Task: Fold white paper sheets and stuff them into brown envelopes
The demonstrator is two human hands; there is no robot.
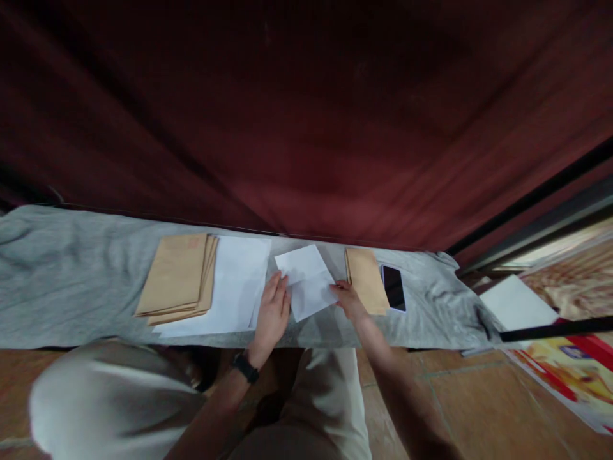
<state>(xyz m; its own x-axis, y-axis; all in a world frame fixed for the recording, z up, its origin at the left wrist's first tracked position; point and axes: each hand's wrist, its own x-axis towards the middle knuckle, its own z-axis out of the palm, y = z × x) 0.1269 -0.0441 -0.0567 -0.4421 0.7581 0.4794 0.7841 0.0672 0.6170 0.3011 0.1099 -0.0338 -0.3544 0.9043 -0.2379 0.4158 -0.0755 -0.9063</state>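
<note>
A white sheet of paper [311, 291] with a crease across it lies at a slant on the grey cloth, in the middle of the head view. My left hand [274, 313], with a dark watch on its wrist, rests stretched out along the sheet's left edge, fingertips touching it. At the right edge, my right hand [348, 299] pinches the paper between thumb and fingers. Left of my hands are larger white sheets [237, 287], partly under a stack of brown envelopes [175, 271]. Just beyond my right hand lie smaller brown envelopes [368, 278].
A phone [394, 287] lies beside the small envelopes on the grey cloth [435, 306]. A dark red surface [306, 160] rises along the back edge. Dark bars [550, 191] stand at the right, near a colourful printed box [569, 370]. My knees are below the front edge.
</note>
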